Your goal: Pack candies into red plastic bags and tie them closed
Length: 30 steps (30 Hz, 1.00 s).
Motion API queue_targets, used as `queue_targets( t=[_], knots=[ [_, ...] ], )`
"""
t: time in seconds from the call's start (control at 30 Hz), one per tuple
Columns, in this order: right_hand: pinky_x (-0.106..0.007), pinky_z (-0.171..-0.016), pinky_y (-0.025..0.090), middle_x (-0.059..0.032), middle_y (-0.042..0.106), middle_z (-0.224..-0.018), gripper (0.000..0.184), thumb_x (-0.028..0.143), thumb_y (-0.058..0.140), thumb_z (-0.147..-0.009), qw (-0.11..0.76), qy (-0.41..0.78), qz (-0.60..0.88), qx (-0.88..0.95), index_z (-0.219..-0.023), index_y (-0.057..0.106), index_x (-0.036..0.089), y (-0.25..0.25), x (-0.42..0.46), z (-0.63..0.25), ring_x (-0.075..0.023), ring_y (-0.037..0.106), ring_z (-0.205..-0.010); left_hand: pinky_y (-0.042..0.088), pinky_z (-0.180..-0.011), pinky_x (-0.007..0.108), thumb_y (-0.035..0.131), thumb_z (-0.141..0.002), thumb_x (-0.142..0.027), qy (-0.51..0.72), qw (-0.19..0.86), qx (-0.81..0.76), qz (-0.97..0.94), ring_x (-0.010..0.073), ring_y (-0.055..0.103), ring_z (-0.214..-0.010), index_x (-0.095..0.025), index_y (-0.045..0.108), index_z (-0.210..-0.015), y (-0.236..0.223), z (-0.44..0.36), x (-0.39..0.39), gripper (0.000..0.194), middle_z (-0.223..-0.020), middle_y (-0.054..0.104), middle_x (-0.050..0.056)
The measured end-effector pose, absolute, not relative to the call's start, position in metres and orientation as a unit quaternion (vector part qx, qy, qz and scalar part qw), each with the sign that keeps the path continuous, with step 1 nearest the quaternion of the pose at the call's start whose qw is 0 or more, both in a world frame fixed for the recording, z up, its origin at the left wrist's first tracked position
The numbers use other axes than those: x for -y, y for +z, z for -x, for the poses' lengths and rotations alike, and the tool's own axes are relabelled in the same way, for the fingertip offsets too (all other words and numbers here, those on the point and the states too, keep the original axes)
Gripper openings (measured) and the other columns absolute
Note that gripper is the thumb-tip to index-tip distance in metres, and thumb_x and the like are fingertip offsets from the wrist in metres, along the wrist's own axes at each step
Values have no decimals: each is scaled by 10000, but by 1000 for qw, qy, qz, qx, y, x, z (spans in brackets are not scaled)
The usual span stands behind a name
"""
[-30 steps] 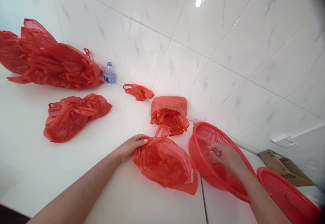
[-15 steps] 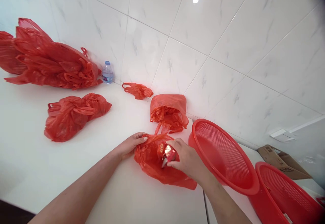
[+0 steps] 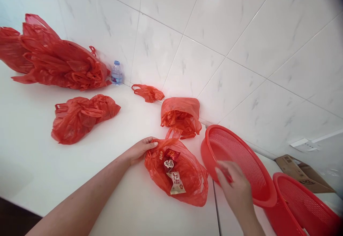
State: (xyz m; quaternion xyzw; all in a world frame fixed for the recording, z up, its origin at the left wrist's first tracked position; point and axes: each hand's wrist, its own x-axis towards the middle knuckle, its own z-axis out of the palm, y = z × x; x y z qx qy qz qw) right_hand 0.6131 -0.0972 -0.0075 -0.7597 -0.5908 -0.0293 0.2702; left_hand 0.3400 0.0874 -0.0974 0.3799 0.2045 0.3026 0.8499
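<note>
A red plastic bag [image 3: 193,189] lies with its mouth spread on the white table in front of me. My left hand [image 3: 143,148] pinches its left rim between thumb and fingers. Inside the bag are a cream-coloured wrapped snack [image 3: 176,183], a dark red packet with a white label [image 3: 168,163] and a shiny red packet [image 3: 172,154]. My right hand [image 3: 237,186] is right of the bag, over the near rim of a red perforated basket [image 3: 242,157]. Motion blurs its fingers; red shows between them, and whether that is a packet or the basket behind is unclear.
A second red basket [image 3: 305,204] and a cardboard box [image 3: 302,173] stand at the right. Behind the open bag sits a bag stuffed with red plastic [image 3: 180,107]. More red bags [image 3: 83,116] and a water bottle [image 3: 117,73] are on the left, near the tiled wall.
My right hand has let go of the packets in the bag and moved right to the basket. The bag's contents now show. My left hand keeps its hold; the view has shifted slightly.
</note>
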Motion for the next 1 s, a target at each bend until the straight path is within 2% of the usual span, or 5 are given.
queue_targets(
  t=[0.13, 0.33, 0.53, 0.83, 1.0],
  knots=[
    [-363, -827, 509, -65, 641, -1041, 216, 324, 512, -861, 246, 65, 688, 679, -1047, 607, 268, -39, 108, -566, -226, 611, -954, 510, -742, 315, 709, -749, -301, 303, 849, -209, -379, 193, 671, -788, -159, 620, -934, -99, -340, -88, 250, -917, 705, 81],
    [-387, -819, 531, -46, 571, -1245, 553, 228, 619, -738, 244, 148, 687, 668, -1269, 483, 303, -70, 98, -516, -220, 646, -925, 507, -732, 308, 699, -759, -313, 307, 843, -216, -386, 187, 665, -789, -164, 618, -963, -101, -340, -87, 266, -928, 701, 75],
    [-383, -942, 488, -41, 537, -1294, 451, 166, 519, -765, 243, 131, 725, 631, -1201, 571, 272, -75, 99, -513, -227, 580, -1096, 496, -699, 287, 689, -768, -318, 304, 840, -207, -398, 179, 659, -765, -155, 618, -933, -100, -339, -87, 242, -897, 701, 78],
    [-383, -987, 458, -34, 530, -1303, 486, 144, 539, -716, 276, 121, 707, 640, -1176, 590, 293, -60, 100, -521, -233, 508, -1194, 500, -695, 297, 719, -737, -315, 314, 838, -214, -391, 194, 666, -781, -153, 615, -946, -102, -340, -87, 285, -925, 699, 92],
    [-339, -882, 528, -30, 544, -1289, 476, 148, 582, -690, 330, 196, 698, 605, -1138, 611, 305, -55, 99, -526, -216, 604, -1048, 502, -700, 298, 733, -720, -318, 315, 841, -211, -387, 206, 671, -800, -154, 620, -968, -103, -339, -87, 318, -946, 699, 101]
  ],
)
